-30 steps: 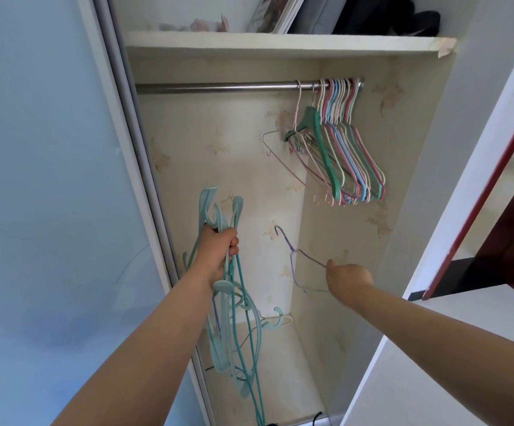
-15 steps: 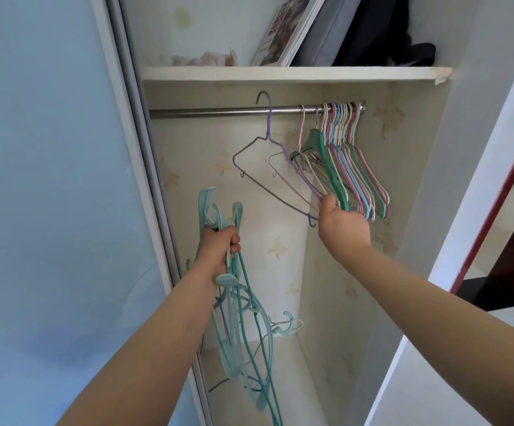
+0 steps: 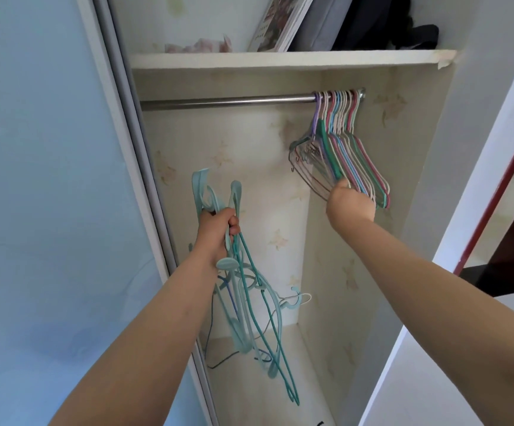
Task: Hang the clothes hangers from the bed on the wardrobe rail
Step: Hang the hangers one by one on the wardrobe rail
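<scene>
Mid-hang, still a fistful to go

Left hand (image 3: 218,229) fisted tight round the teal hanger bunch (image 3: 249,302); right hand (image 3: 350,202) up at the hung hangers (image 3: 341,155) on the rail (image 3: 225,102), grip hidden, can't tell. Next, probably: pull one loose, hook it on.

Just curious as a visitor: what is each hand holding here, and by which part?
The left hand grips a bunch of teal hangers just below their hooks. The right hand touches the lower ends of the hangers on the rail; its fingers are hidden.
</scene>
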A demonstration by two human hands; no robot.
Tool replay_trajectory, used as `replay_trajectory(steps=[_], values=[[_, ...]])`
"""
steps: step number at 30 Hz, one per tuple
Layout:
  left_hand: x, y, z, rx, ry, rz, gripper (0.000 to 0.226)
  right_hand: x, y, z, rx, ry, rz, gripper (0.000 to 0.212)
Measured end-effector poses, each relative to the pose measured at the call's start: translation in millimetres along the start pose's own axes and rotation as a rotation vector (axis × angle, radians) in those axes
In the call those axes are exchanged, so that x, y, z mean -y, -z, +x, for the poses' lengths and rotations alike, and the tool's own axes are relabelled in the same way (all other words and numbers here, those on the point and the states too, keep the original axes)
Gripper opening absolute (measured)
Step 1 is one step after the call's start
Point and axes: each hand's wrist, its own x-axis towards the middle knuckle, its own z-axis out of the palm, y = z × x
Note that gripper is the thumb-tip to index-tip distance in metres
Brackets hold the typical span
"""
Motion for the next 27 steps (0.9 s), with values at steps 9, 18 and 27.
replay_trajectory(steps=[9, 18, 27], values=[[19.5, 12.5, -0.8, 0.087, 0.096, -0.002, 0.026, -12.3, -72.5, -87.4, 0.109, -0.081, 0.406, 0.041], [12.5, 13.4, -10.5, 0.203, 0.18, 0.004, 0.025, -46.5, -176.7, -148.3, 1.22, -0.347, 0.536, 0.029], [-27.3, 16.6, -24.5, 0.419, 0.257, 0.093, 0.022, -74.1, -230.3, -171.2, 0.755, -1.235, 1.428, 0.096]])
